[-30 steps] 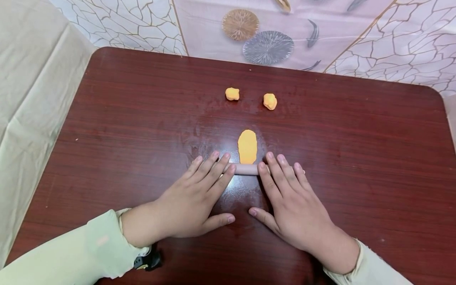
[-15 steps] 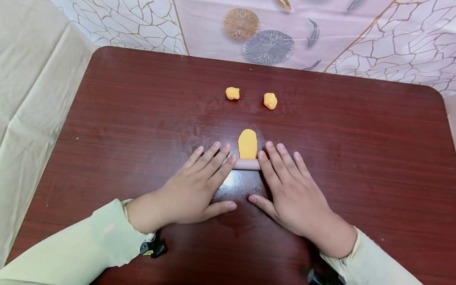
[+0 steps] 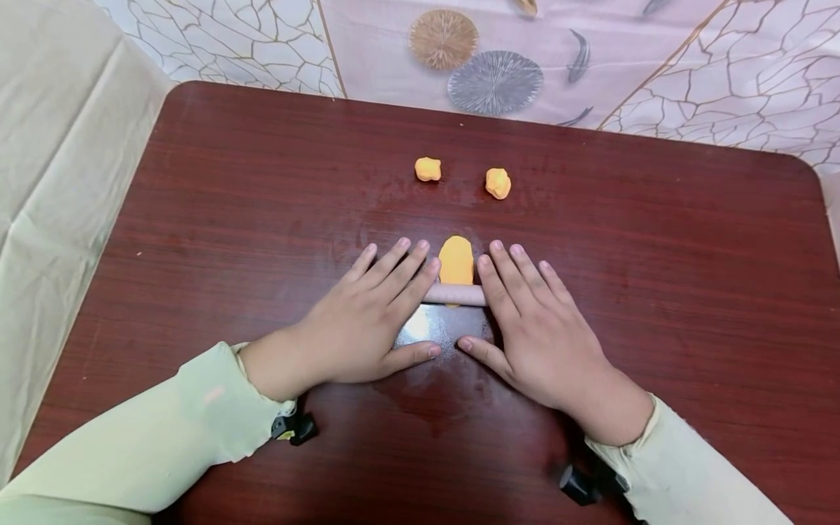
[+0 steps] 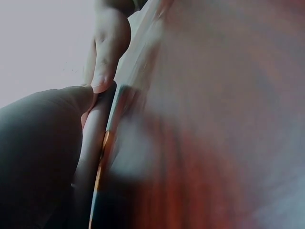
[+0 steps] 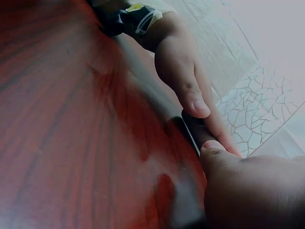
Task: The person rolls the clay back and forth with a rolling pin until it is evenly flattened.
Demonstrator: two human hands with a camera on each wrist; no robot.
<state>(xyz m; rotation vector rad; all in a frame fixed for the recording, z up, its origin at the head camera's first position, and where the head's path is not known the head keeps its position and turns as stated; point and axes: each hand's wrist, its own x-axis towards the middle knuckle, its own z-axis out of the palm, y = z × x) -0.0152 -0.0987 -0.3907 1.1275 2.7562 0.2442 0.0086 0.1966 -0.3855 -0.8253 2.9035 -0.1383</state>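
Observation:
A pinkish-grey rolling pin (image 3: 454,294) lies across the lower part of a flat, oval piece of yellow dough (image 3: 456,259). My left hand (image 3: 361,321) rests on the pin's left part with its fingers straight. On the right part, my right hand (image 3: 541,328) presses in the same way, fingers extended forward. Both thumbs stick out toward each other behind the pin. The pin's ends are hidden under the hands. In the left wrist view, the rolling pin (image 4: 95,138) shows dark beneath the hands, with a thin yellow edge of dough (image 4: 101,164) under it.
Two small yellow lumps, a left one (image 3: 428,169) and a right one (image 3: 498,183), sit farther back on the dark red wooden table (image 3: 262,182). Patterned cloth (image 3: 394,44) hangs behind the table. Each wrist wears a black camera.
Both hands have moved forward, away from the body, rolling the pin from the dough's near edge onto its lower part. The two lumps have stayed in place.

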